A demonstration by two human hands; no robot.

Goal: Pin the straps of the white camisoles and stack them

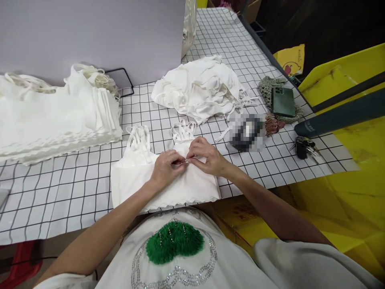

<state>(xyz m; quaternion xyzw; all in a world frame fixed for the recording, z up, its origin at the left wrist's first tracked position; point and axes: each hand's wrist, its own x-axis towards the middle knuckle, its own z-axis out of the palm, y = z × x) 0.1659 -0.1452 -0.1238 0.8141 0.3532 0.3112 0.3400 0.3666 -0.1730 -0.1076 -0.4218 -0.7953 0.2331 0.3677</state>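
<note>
A small stack of white strappy camisole tops [132,180] lies flat at the table's front edge, its straps bunched at the far side. Over its right half, my left hand [169,166] and my right hand [207,155] meet with their fingertips pinched. Between them runs a thin white strap [181,162] with a small fitting near the right fingertips; its detail is too small to make out. Both hands are closed on this strap, and the wrists rest just above the cloth.
A tall stack of white tops [57,116] stands at the left. Behind my hands lies a loose white garment heap [201,86]. At the right are a green phone [283,101], keys [305,148], a dark umbrella [339,114] and a blurred-out object [247,132]. A grey panel [90,36] stands behind.
</note>
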